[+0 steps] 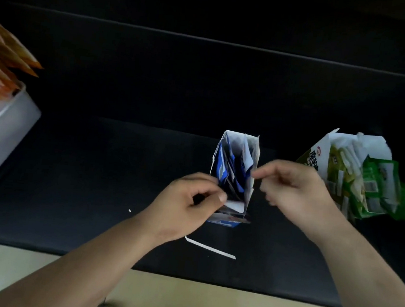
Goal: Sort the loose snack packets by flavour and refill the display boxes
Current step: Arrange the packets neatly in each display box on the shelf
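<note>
A narrow white display box (253, 158) stands open-topped at the middle of the black table, with several blue packets (224, 170) upright inside it. My left hand (187, 201) grips the box's near left edge, thumb and fingers curled round the wall. My right hand (294, 187) hovers just right of the box, its fingertips pinched together at the right wall; whether it holds the wall or a packet is unclear. A green display box (320, 152) lies tipped at the right, with several green packets (375, 192) spilling out of it.
A white box (3, 129) of orange packets (2, 60) stands at the far left. A white paper strip (209, 248) lies near the table's front edge (184, 275). Beige floor shows below the edge.
</note>
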A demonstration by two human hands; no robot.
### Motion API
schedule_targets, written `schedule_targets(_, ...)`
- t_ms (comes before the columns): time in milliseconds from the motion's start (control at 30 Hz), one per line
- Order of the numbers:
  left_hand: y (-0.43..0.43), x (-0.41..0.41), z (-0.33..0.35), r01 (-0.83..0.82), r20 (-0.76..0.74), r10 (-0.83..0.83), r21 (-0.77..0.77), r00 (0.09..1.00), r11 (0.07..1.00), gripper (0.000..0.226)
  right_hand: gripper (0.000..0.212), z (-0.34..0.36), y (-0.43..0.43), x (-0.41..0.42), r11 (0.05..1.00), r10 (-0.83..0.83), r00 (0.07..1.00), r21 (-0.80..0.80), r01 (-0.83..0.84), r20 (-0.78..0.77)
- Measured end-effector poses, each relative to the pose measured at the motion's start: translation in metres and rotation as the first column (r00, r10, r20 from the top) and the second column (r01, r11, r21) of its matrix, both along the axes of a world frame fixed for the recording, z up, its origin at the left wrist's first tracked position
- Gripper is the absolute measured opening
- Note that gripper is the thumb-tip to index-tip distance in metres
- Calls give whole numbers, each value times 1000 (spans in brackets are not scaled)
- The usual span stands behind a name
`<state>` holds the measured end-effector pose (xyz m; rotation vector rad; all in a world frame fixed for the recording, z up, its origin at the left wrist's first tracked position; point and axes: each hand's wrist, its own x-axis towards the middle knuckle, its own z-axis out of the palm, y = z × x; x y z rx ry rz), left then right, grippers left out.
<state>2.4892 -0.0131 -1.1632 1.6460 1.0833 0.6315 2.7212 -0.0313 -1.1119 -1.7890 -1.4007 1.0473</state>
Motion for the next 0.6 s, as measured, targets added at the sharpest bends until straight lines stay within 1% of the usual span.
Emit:
schedule_targets(67,0,3,-4,-12,-26,13,40,1000,999,20,27,-4,1,-2,997,49,980,-65,-37,192)
schedule_targets(133,1,4,-6,-21,-28,22,52,999,998,23,16,-13,0,-5,989,105,960,-125,-74,260)
schedule_targets(167,1,4,-6,-25,-22,26,48,999,999,21,10,-16,0,-6,985,124,952,-147,-86,279)
schedule_targets(200,1,3,-5,-17,-20,17,38,1000,999,19,9,-19,0,-7,983,145,939,-155,-101,310)
schedule_targets(333,0,2,-3,86,-89,-82,42,993,995,29,24,-26,5,-12,976,187,911,-177,-129,367)
schedule_targets(400,-2,2,-4,100,-161,-91,52,983,994,25,36,-31,8,-17,972,211,883,-188,-143,419)
schedule_targets(467,-2,3,-5,51,-172,-39,66,984,997,16,44,-35,10,-22,977,197,867,-163,-136,459)
schedule_targets(500,-2,3,-6,16,-152,-7,57,988,998,12,42,-35,10,-22,980,186,860,-149,-129,476)
schedule_targets(533,-2,2,-5,-6,-132,11,32,991,999,15,38,-35,10,-22,983,178,847,-135,-127,501)
schedule_targets(600,-1,1,-3,-1,-130,-2,-19,992,1000,33,27,-36,8,-19,988,155,817,-87,-129,555)
